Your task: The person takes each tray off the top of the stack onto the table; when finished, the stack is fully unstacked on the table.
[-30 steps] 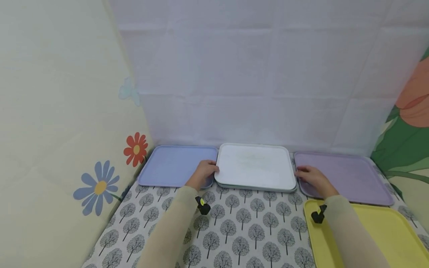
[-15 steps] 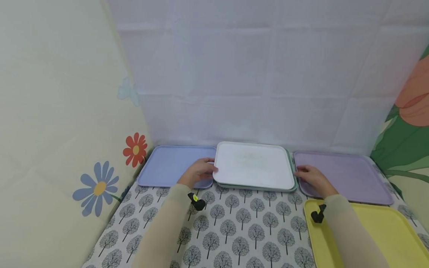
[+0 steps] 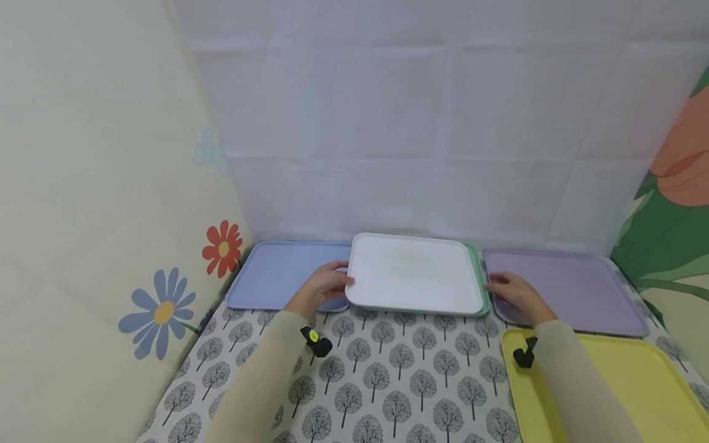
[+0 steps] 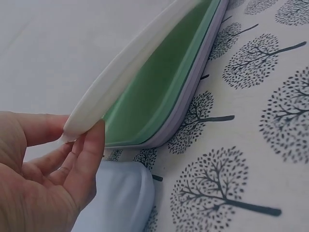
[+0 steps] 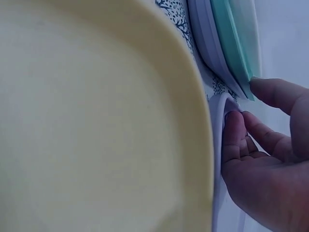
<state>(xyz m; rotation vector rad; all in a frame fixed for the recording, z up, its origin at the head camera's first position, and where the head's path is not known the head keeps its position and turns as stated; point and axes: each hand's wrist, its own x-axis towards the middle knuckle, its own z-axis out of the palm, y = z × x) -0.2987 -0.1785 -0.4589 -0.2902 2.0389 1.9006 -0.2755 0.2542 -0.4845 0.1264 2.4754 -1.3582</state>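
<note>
At the left end of the stack, my left hand [image 3: 321, 288] pinched the rim of the white tray [image 3: 412, 271] between thumb and fingers, holding it tilted above the green tray [image 3: 483, 289]. Over at the right end, my right hand [image 3: 519, 293] gripped nothing: its thumb touched the green tray's corner, and its fingers lay at the rim of the purple tray [image 3: 576, 292], though I couldn't tell how hard they bore on it. Under the green tray showed a lilac tray [image 4: 166, 136], then the tree-patterned tabletop [image 3: 382, 329]. Farther out, the blue tray [image 3: 285, 271] lay just left of the stack, and the yellow tray [image 3: 620, 381] sat nearer me, in front of the purple one. I judged that I was parting the white tray from the green; the next move seemed to call for a firm pinch and raising its right end too, with the green tray held back.
</note>
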